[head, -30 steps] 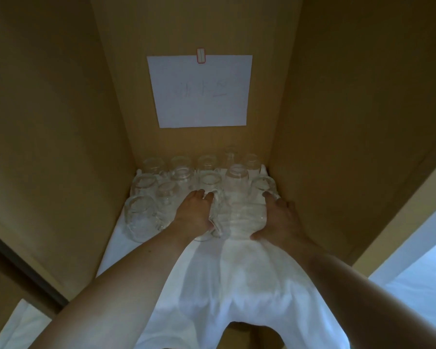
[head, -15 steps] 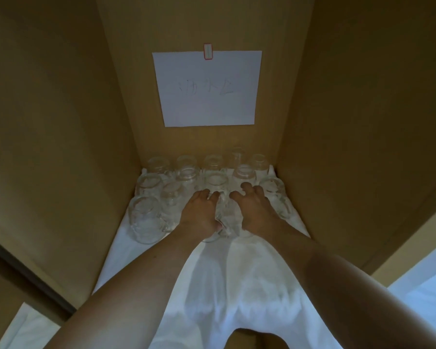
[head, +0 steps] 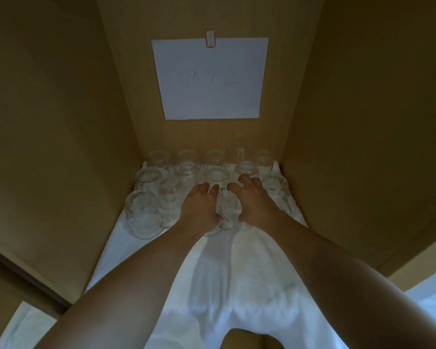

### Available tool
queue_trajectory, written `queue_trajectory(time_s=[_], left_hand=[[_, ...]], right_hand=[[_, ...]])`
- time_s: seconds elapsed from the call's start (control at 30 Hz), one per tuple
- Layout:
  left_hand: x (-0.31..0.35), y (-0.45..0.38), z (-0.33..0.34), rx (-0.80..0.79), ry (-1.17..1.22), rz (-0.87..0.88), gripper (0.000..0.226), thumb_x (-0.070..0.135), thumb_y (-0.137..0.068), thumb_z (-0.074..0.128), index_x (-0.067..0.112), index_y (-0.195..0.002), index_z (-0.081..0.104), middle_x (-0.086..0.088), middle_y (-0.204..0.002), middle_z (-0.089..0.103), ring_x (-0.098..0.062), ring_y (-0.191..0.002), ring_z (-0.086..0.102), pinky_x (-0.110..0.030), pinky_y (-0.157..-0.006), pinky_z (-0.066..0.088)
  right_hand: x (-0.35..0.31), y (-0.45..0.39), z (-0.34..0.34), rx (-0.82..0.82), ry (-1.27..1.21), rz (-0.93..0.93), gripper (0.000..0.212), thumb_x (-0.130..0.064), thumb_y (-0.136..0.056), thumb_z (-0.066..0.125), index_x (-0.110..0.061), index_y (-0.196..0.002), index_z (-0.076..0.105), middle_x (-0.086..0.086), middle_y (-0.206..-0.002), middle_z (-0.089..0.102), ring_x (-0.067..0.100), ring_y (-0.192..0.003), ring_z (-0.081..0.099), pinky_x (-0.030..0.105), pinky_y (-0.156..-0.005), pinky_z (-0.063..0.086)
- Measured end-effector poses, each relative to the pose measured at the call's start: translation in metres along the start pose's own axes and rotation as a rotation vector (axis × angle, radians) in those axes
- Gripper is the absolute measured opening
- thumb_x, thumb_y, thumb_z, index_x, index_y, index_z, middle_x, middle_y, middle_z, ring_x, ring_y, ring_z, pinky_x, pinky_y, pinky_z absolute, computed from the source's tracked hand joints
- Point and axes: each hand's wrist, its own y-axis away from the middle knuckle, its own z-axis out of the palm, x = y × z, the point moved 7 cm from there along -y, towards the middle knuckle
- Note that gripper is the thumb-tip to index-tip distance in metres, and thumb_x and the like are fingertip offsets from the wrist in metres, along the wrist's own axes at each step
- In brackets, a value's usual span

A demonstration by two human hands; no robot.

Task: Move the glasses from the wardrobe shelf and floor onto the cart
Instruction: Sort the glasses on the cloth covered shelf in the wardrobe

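Head view, and both hands are deep in the wardrobe: the left hand [head: 200,207] has its fingers curled over the top of a clear glass [head: 213,229] at the front of the group, and the right hand [head: 254,205] is curled over the glass right beside it [head: 233,212], thumb tucked down its near side. Each grip is closed on its own glass, the two hands nearly touching, the glass showing between them. Around them stand more clear glasses [head: 186,170] in rows running to the back wall, upside down as far as can be told; a big rounded one with a handle [head: 142,215] sits front left, another handled one [head: 277,191] just right of the right hand. All of them rest on a white cloth [head: 227,278] that covers the wardrobe shelf [head: 242,335] and hangs over its front edge. On the back panel, a white sheet of paper [head: 210,78] held by a small red-edged label [head: 210,38]; faint handwritten characters on it, too pale to read. Tan wardrobe walls [head: 61,122] close in on both sides
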Motion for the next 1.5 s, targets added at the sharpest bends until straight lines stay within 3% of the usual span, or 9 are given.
queue_trajectory(time_s=[0.23, 0.37, 0.47, 0.8, 1.0, 1.3, 1.5], left_hand=[[0.003, 0.004, 0.000, -0.039, -0.052, -0.030, 0.100, 0.052, -0.085, 0.072, 0.016, -0.160, 0.016, -0.014, -0.164, 0.023, -0.030, -0.151, 0.020, -0.033, -0.122, 0.018], [0.006, 0.005, -0.005, -0.087, -0.117, -0.046, 0.099, 0.055, -0.090, 0.066, 0.018, -0.161, 0.008, -0.014, -0.168, 0.012, -0.031, -0.155, 0.010, -0.037, -0.125, 0.014], [0.007, 0.007, -0.013, -0.092, -0.157, -0.048, 0.104, 0.060, -0.084, 0.070, 0.021, -0.161, 0.012, -0.011, -0.167, 0.014, -0.033, -0.155, 0.010, -0.043, -0.125, 0.018], [0.015, 0.043, -0.072, 0.093, -0.145, -0.149, 0.084, 0.053, -0.091, 0.063, 0.024, -0.159, 0.024, -0.008, -0.167, 0.019, -0.032, -0.155, 0.010, -0.049, -0.123, 0.021], [-0.006, 0.090, -0.107, 0.162, -0.190, -0.254, 0.080, 0.051, -0.088, 0.066, 0.024, -0.155, 0.030, -0.006, -0.163, 0.027, -0.029, -0.152, 0.018, -0.048, -0.117, 0.032], [-0.056, 0.184, -0.138, 0.198, -0.242, -0.409, 0.071, 0.051, -0.090, 0.063, 0.026, -0.150, 0.035, -0.004, -0.154, 0.037, -0.028, -0.144, 0.028, -0.042, -0.111, 0.034], [-0.096, 0.253, -0.159, 0.208, -0.227, -0.458, 0.074, 0.050, -0.091, 0.062, 0.022, -0.153, 0.033, -0.007, -0.161, 0.029, -0.029, -0.151, 0.019, -0.045, -0.118, 0.029]], right_hand=[[0.000, 0.003, 0.002, 0.043, 0.037, -0.043, 0.093, -0.015, -0.075, 0.081, -0.025, -0.153, 0.031, 0.012, -0.152, 0.027, 0.034, -0.135, 0.030, 0.042, -0.098, 0.048], [0.001, 0.007, -0.002, 0.021, 0.047, -0.058, 0.099, -0.026, -0.077, 0.081, -0.026, -0.156, 0.023, 0.013, -0.157, 0.022, 0.036, -0.142, 0.022, 0.047, -0.107, 0.039], [0.004, 0.011, -0.005, 0.006, 0.058, -0.056, 0.102, -0.040, -0.076, 0.081, -0.029, -0.157, 0.020, 0.011, -0.160, 0.016, 0.036, -0.147, 0.014, 0.053, -0.114, 0.029], [-0.017, 0.029, -0.029, 0.102, 0.025, -0.169, 0.101, -0.050, -0.078, 0.077, -0.034, -0.157, 0.016, 0.009, -0.162, 0.014, 0.036, -0.150, 0.009, 0.056, -0.119, 0.016], [-0.065, 0.031, -0.033, 0.131, 0.013, -0.297, 0.097, -0.053, -0.079, 0.076, -0.033, -0.157, 0.020, 0.010, -0.161, 0.018, 0.036, -0.149, 0.012, 0.055, -0.120, 0.014], [-0.164, 0.062, -0.029, 0.136, 0.000, -0.468, 0.092, -0.054, -0.079, 0.075, -0.032, -0.154, 0.025, 0.007, -0.155, 0.026, 0.033, -0.143, 0.021, 0.052, -0.116, 0.022], [-0.229, 0.089, -0.020, 0.108, -0.036, -0.496, 0.087, -0.052, -0.080, 0.076, -0.029, -0.151, 0.031, 0.009, -0.156, 0.026, 0.033, -0.143, 0.022, 0.052, -0.116, 0.023]])
